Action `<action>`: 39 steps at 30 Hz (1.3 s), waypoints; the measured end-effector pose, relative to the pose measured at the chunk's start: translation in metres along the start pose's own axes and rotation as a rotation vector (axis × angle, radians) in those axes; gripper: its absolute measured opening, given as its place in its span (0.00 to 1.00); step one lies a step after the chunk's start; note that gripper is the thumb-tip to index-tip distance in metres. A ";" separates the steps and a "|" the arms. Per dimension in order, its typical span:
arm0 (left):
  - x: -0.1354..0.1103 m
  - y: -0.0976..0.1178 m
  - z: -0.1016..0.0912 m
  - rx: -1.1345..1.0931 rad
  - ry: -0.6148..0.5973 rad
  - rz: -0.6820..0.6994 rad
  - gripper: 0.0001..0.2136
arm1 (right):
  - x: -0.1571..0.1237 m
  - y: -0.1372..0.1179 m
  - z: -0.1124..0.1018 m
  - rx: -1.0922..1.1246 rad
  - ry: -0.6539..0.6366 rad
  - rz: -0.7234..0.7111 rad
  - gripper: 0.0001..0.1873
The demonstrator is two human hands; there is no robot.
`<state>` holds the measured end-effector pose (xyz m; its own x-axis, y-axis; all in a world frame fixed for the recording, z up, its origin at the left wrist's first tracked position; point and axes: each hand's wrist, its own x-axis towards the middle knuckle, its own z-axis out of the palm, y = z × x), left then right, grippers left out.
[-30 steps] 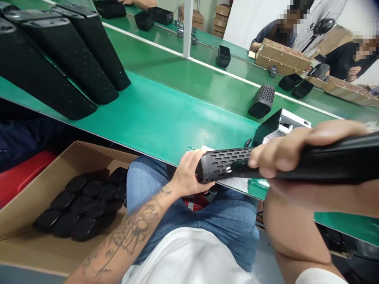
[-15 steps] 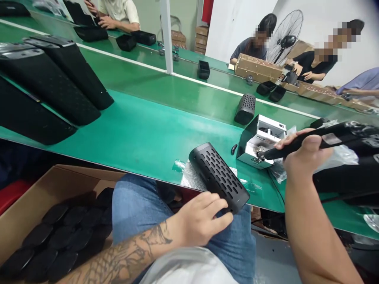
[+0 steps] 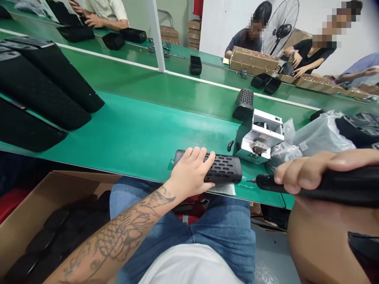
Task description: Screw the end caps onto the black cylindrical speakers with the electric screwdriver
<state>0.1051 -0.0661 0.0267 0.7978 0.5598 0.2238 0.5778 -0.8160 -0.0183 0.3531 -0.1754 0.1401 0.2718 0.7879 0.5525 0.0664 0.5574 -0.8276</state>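
Your hands on the speaker shell

Your left hand point(image 3: 191, 169) presses flat, fingers spread, on the black slotted plastic housing point(image 3: 220, 173); your right hand point(image 3: 310, 173) is wrapped tight around the black electric screwdriver point(image 3: 340, 185), tip at its end.

A factory assembly line; long green conveyor belt point(image 3: 142, 130); seated co-workers point(image 3: 308, 55) packing cartons point(image 3: 251, 61).

Left hand point(image 3: 191, 171) flat on slotted black casing point(image 3: 220, 173); right hand point(image 3: 308, 171) grips electric screwdriver point(image 3: 334, 185).
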 end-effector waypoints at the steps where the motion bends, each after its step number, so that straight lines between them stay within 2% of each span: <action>1: 0.000 0.003 0.000 0.010 -0.002 -0.027 0.46 | -0.003 -0.003 0.007 -0.004 -0.014 -0.001 0.21; 3: 0.002 0.007 -0.001 0.019 -0.005 -0.048 0.46 | -0.004 -0.003 0.019 -0.006 -0.068 0.016 0.20; 6: 0.002 0.010 -0.002 0.030 -0.001 -0.058 0.44 | 0.001 0.012 0.027 0.051 -0.086 0.047 0.23; 10: 0.000 0.010 -0.002 0.030 0.004 -0.062 0.43 | 0.000 0.038 0.026 0.116 -0.076 -0.064 0.29; 14: 0.000 0.010 -0.001 0.024 0.006 -0.064 0.43 | -0.005 0.053 0.025 0.179 -0.116 -0.072 0.28; 17: -0.001 0.010 -0.001 0.025 0.005 -0.064 0.43 | -0.005 0.056 0.026 0.245 -0.178 -0.028 0.25; 21: -0.001 0.011 -0.002 0.023 0.002 -0.065 0.43 | -0.004 0.057 0.029 0.276 -0.192 0.043 0.23; 26: -0.001 0.012 -0.005 0.023 -0.003 -0.063 0.43 | -0.006 0.061 0.033 0.280 -0.280 0.026 0.23; 34: -0.001 0.011 -0.003 0.024 -0.004 -0.063 0.44 | 0.001 0.068 0.024 0.324 -0.388 0.034 0.19; 36: -0.001 0.011 -0.002 0.022 0.004 -0.063 0.44 | -0.001 0.071 0.024 0.305 -0.375 0.024 0.19; 39: -0.002 0.012 -0.002 0.017 0.008 -0.066 0.43 | -0.008 0.067 0.028 0.284 -0.291 -0.019 0.20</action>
<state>0.1101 -0.0768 0.0286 0.7563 0.6115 0.2326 0.6323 -0.7744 -0.0202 0.3282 -0.1363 0.0831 -0.0124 0.7955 0.6058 -0.2099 0.5903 -0.7795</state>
